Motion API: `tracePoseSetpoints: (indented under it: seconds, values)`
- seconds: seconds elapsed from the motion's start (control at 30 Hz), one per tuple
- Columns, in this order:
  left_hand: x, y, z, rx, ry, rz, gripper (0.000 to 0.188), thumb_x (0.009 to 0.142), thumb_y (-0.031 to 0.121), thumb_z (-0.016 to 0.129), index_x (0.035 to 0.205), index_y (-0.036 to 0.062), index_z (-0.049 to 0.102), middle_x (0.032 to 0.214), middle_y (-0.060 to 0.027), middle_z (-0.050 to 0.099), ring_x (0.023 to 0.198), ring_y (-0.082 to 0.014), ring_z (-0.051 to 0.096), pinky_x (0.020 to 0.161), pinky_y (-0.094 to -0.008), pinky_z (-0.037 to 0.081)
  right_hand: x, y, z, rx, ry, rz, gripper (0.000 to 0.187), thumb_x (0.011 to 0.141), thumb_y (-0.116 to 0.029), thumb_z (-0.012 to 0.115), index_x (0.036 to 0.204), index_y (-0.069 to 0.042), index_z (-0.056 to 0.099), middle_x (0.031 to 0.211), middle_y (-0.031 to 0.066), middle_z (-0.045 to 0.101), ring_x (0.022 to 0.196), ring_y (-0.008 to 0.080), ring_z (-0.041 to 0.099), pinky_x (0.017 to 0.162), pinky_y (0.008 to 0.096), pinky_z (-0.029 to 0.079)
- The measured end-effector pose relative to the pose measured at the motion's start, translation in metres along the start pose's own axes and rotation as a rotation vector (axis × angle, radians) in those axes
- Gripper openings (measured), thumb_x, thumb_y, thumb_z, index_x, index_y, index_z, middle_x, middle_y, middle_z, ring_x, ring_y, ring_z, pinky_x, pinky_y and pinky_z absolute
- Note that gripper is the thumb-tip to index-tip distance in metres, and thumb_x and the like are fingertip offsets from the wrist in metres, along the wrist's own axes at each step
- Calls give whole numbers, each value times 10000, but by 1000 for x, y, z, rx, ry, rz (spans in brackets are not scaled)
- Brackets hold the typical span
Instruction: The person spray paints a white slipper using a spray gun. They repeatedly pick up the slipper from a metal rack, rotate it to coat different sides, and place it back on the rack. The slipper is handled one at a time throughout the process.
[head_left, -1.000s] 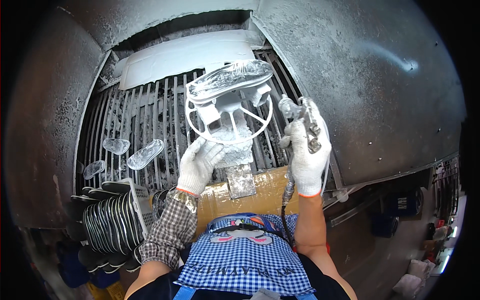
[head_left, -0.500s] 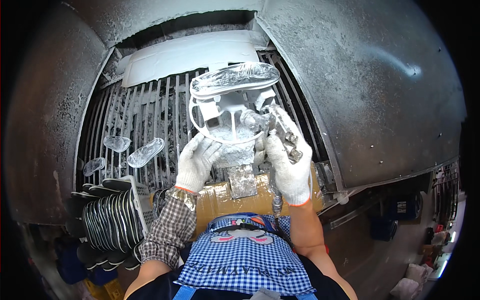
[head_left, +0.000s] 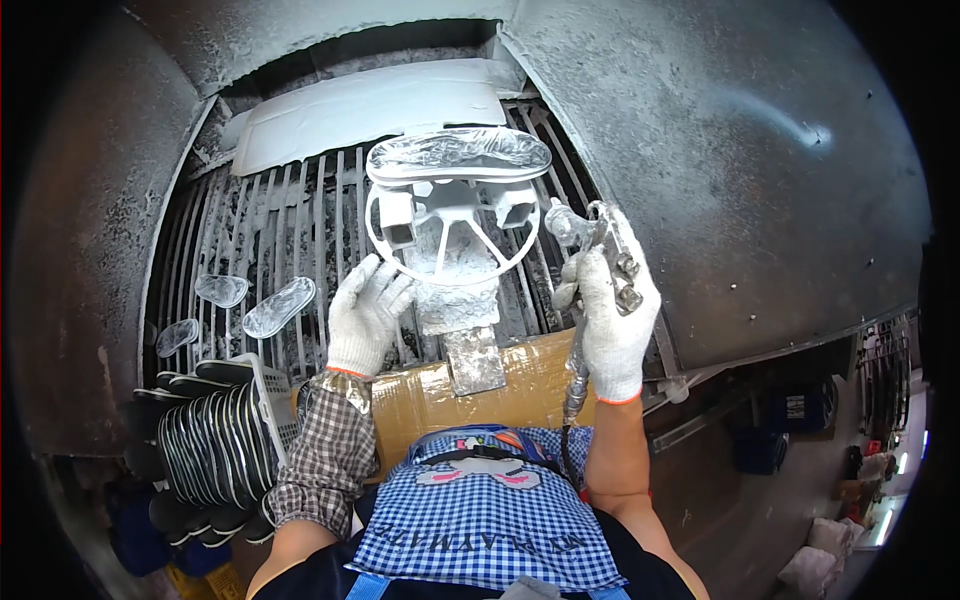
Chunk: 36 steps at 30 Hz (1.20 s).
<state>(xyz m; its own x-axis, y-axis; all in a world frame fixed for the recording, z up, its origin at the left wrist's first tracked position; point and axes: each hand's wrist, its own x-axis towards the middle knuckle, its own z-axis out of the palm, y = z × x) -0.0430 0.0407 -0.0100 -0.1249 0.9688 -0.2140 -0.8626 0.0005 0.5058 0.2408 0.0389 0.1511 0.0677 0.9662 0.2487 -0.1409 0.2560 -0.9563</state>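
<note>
My right hand, in a white knit glove, grips a white-crusted spray gun with a hose running down from its handle. The gun is to the right of a white-coated round turntable with spokes and a hub. On top of this stand lies a shoe sole with a clear plastic-wrapped upper face and a white sidewall. My left hand, gloved likewise, has its fingers apart at the ring's lower left edge; whether they touch it I cannot tell.
Several wrapped soles lie on the slatted grate at left. A white basket of stacked dark soles stands near my left forearm. A white sheet lies at the back; metal booth walls rise on both sides.
My right hand and the spray gun have moved right, away from the turntable. The ring has turned, with its spokes and blocks at a different angle. My left hand has shifted slightly left.
</note>
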Motion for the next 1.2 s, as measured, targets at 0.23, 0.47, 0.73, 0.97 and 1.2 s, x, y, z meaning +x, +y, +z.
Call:
tracePoseSetpoints:
  seconds: [0.23, 0.47, 0.73, 0.97, 1.2]
  values:
    - [9, 10, -6, -3, -4, 25, 524, 1064, 358, 579, 1423, -20, 530, 1469, -290, 584, 1314, -439, 614, 1110, -557, 518, 1, -6, -16, -99, 85, -65, 518, 1072, -89, 635, 1553, 33, 487, 992, 45, 683, 715, 54, 596, 638, 213, 517]
    - [7, 0, -2, -34, 4, 8, 395, 1067, 303, 578, 1338, 16, 560, 1360, -224, 653, 1242, -368, 647, 1039, -483, 545, -25, -31, -8, 12, 26, 5, 519, 1042, -40, 638, 1517, 89, 475, 991, 69, 683, 741, 74, 631, 696, 231, 551]
    - [-13, -46, 20, -68, -46, -192, 411, 1023, 261, 613, 1326, -15, 590, 1356, -241, 651, 1244, -397, 650, 1067, -523, 547, -30, -28, -3, -91, 4, 22, 524, 1065, -75, 611, 1553, 60, 476, 1024, 93, 711, 753, 103, 655, 696, 248, 554]
    - [-16, -40, 39, -107, -65, -176, 463, 1039, 253, 589, 1380, -57, 549, 1445, -306, 584, 1346, -437, 593, 1144, -559, 504, -25, -32, -10, -97, 77, -25, 519, 1040, -40, 648, 1519, 81, 489, 1048, 77, 688, 791, 76, 634, 708, 230, 550]
    - [-16, -26, 32, -72, -41, -125, 457, 1044, 250, 583, 1382, -58, 555, 1444, -304, 589, 1329, -435, 604, 1157, -560, 498, -39, -38, -19, -43, -103, 38, 528, 1075, -118, 633, 1544, 61, 468, 962, 62, 677, 814, 74, 627, 701, 225, 539]
